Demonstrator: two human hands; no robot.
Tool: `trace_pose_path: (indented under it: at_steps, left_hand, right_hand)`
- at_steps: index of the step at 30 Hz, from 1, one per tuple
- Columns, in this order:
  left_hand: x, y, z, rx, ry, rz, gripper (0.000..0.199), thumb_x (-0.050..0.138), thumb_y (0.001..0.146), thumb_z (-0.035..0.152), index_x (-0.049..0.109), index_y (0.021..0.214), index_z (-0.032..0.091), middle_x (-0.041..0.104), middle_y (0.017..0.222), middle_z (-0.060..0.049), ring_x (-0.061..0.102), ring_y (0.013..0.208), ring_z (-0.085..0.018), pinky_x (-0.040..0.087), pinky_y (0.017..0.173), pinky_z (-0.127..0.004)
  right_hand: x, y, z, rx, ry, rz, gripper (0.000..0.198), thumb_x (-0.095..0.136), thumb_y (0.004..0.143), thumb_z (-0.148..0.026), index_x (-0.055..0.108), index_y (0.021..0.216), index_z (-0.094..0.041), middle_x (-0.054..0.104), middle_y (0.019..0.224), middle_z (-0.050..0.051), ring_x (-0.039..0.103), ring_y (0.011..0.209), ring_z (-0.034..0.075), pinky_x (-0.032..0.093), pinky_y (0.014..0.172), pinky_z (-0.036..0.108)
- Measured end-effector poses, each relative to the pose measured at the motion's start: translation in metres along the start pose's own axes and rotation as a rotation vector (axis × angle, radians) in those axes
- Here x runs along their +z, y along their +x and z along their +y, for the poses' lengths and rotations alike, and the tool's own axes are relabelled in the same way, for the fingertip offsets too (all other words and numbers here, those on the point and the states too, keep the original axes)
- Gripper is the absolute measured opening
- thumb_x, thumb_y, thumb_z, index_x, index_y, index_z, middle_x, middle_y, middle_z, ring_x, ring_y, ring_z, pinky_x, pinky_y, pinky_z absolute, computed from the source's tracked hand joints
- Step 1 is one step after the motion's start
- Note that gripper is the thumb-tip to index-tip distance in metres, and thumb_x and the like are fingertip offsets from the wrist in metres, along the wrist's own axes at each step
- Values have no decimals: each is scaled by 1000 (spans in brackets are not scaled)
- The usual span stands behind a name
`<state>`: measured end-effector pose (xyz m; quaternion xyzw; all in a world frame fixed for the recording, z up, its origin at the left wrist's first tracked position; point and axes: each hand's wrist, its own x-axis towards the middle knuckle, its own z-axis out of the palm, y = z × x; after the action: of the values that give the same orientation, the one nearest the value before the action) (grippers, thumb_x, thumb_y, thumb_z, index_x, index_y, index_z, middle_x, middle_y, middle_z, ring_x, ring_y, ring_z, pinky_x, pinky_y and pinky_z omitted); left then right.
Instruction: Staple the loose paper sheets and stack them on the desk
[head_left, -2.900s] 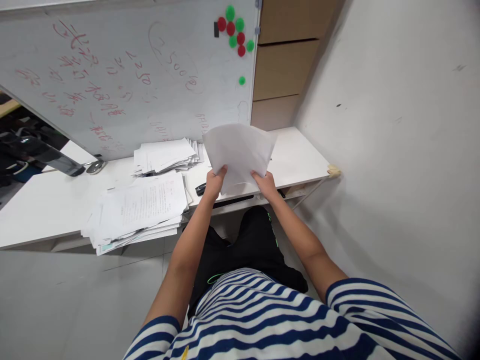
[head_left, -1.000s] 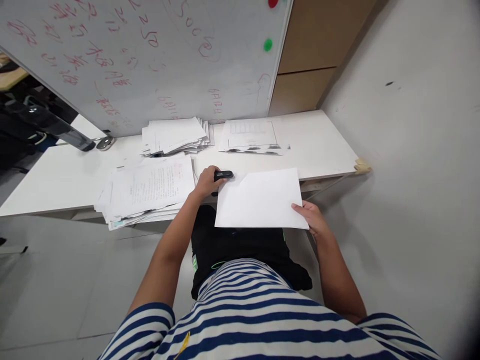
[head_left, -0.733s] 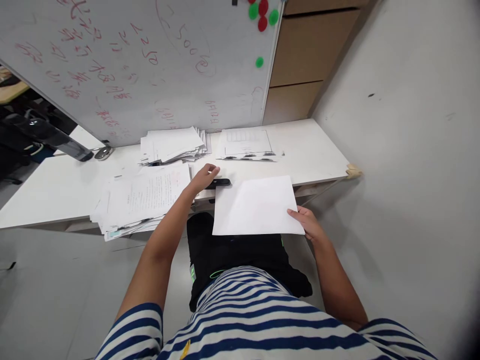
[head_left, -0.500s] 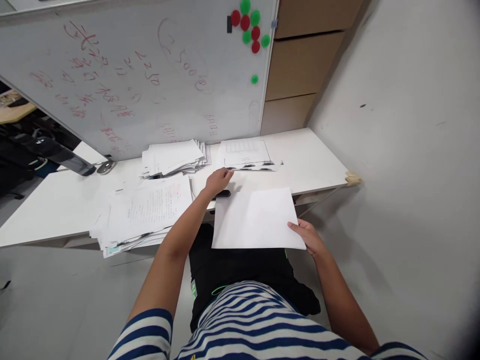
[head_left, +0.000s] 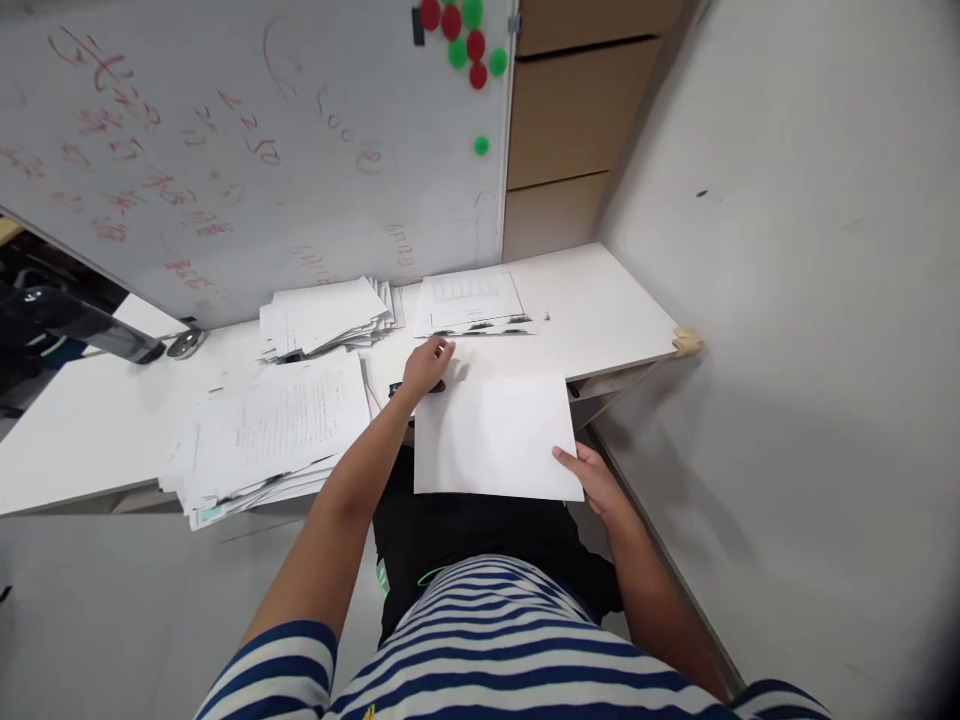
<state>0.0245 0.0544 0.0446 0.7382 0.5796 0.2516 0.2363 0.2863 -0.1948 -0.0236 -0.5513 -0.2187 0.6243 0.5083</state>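
My right hand (head_left: pixel 592 475) grips the lower right corner of white paper (head_left: pixel 491 440), thumb on top and fingers beneath. The paper's plain side faces up, reaching from over my lap to the desk edge. Whether it is one sheet or several I cannot tell. My left hand (head_left: pixel 427 366) is just above the paper's upper left corner, fingers curled together. A tiny pale bit shows at the fingertips, too small to name. Below that hand lies a black object (head_left: pixel 437 387) on the desk, partly hidden by the wrist. Beyond it rest printed sheets (head_left: pixel 472 300) with dark smudged edges.
Left of my arm, a stack of printed papers (head_left: pixel 281 430) overhangs the front edge of the white desk (head_left: pixel 600 300). An untidy paper pile (head_left: pixel 322 315) sits behind it. A whiteboard (head_left: pixel 337 200) stands along the back, with a dark bottle (head_left: pixel 97 325) at far left. A wall (head_left: pixel 787 300) bounds the right.
My left hand has turned slightly, its fingers curling near the same place. The paper in my right hand lies a little flatter. The whole view has shifted a little.
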Motion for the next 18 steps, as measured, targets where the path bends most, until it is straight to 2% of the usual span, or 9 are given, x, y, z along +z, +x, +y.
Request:
trace_pose_path:
  at_steps: [3, 4, 5, 7, 9, 10, 11, 14, 18]
  left_hand:
    - [-20, -10, -4, 2, -201, 271, 41, 31, 101, 52, 59, 94, 24, 64, 79, -3, 61, 77, -18, 46, 73, -30]
    - [-25, -15, -7, -1, -211, 314, 42, 28, 102, 52, 60, 97, 24, 64, 81, -3, 61, 79, -18, 46, 74, -30]
    - [-29, -20, -12, 12, -183, 312, 43, 27, 102, 52, 60, 100, 24, 65, 84, -4, 62, 82, -19, 46, 76, -31]
    - [-32, -32, -24, 92, -39, 192, 42, 31, 101, 52, 62, 101, 25, 68, 93, -6, 62, 91, -22, 46, 81, -33]
    - [-28, -43, -36, 188, 153, 48, 36, 40, 98, 52, 64, 96, 25, 69, 97, -8, 61, 97, -25, 44, 85, -37]
    - [-24, -48, -41, 214, 238, 22, 34, 43, 97, 51, 64, 90, 25, 69, 95, -9, 60, 98, -27, 43, 86, -38]
    - [-20, -51, -46, 217, 306, 37, 34, 45, 96, 50, 63, 85, 24, 68, 92, -10, 60, 97, -28, 42, 86, -39]
    - [-7, -53, -52, 160, 388, 186, 36, 44, 97, 49, 60, 77, 24, 65, 85, -11, 59, 94, -28, 41, 83, -40]
    - [0, -52, -53, 157, 363, 239, 35, 45, 96, 50, 58, 76, 24, 63, 82, -11, 59, 93, -27, 40, 81, -38]
  right_hand:
    - [6, -3, 1, -39, -48, 40, 44, 86, 68, -49, 76, 99, -18, 80, 95, 7, 75, 82, 23, 60, 77, 33]
    - [9, -3, 1, -60, -62, 75, 44, 85, 68, -49, 76, 99, -18, 80, 94, 6, 75, 82, 23, 60, 78, 33]
    - [11, -3, 1, -80, -72, 115, 44, 84, 68, -49, 76, 98, -18, 80, 93, 6, 75, 82, 23, 60, 78, 34]
    - [16, -3, 0, -115, -79, 178, 43, 82, 68, -49, 76, 98, -18, 80, 92, 5, 75, 83, 24, 60, 77, 34]
    - [21, -1, -1, -129, -67, 215, 42, 82, 67, -48, 76, 97, -19, 80, 91, 5, 75, 83, 25, 60, 75, 34]
    - [23, -1, -3, -132, -60, 223, 42, 82, 67, -48, 76, 96, -19, 80, 90, 5, 76, 83, 26, 60, 75, 34]
    - [24, 0, -4, -136, -58, 222, 41, 82, 66, -47, 76, 96, -20, 80, 89, 5, 76, 82, 26, 61, 74, 34]
    - [22, -1, -12, -140, -87, 173, 38, 83, 67, -46, 76, 95, -21, 80, 87, 4, 75, 80, 26, 61, 70, 33]
    - [-5, -10, -32, -127, -141, 176, 38, 86, 66, -46, 76, 92, -19, 80, 85, 6, 74, 69, 23, 59, 59, 30]
